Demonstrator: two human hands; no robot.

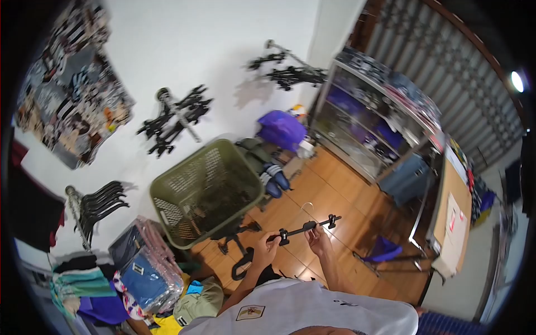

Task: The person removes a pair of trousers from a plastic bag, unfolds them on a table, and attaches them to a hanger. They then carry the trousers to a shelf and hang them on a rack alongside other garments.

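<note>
**A:** Where is the hanger right now?

**B:** The black clip hanger is held level in the air above the wooden floor, just beside the near corner of the green laundry basket. The left hand is closed around its left end, next to one clip. The right hand pinches the bar from below near the middle, fingers together on it.

**A:** What could go wrong from here?

**B:** My guess is the clips. One sits right against the left hand's fingers, so squeezing there could nip skin or snap the clip shut before any cloth is in it. The far clip hangs free beyond the right hand, unsupported.

**A:** Could it drop?

**B:** Possibly. The right hand's pinch looks light. If the left lets go, the bar would likely tip and fall onto the floor, where other black hangers already lie between the basket and the person. They could tangle.

**A:** Anything nearby to catch on?

**B:** The thin metal hook at the top points towards the basket, and its open mesh wall is close; swinging the hanger that way might snag it. The folded clothes in clear bags at the lower left are well apart, and so is the glass cabinet along the far edge of the floor.
</note>
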